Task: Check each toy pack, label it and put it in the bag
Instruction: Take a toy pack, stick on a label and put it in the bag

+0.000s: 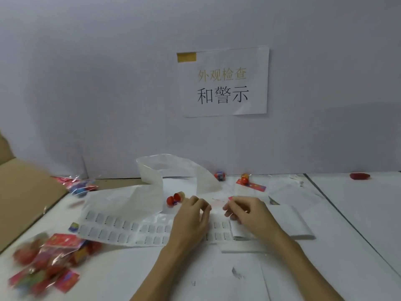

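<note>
A clear toy pack [219, 203] with a red header is pinched between the left hand [193, 213] and right hand [245, 210], just above the label sheet [121, 227]. The white table [195, 274] is backed by a grey wall bearing one paper sign [223, 83]. Two loose packs [45, 257] are heaped left of the sheet.

One label sheet [121, 227] lies on the worktop [195, 274]. Behind it stands one white plastic bag [173, 170]. Left of the sheet are two heaps of toy packs [43, 261] [80, 185]. Three loose capsule toys [174, 198] [219, 175] [245, 178] lie beyond it. One paper sign [223, 83] hangs above.
</note>
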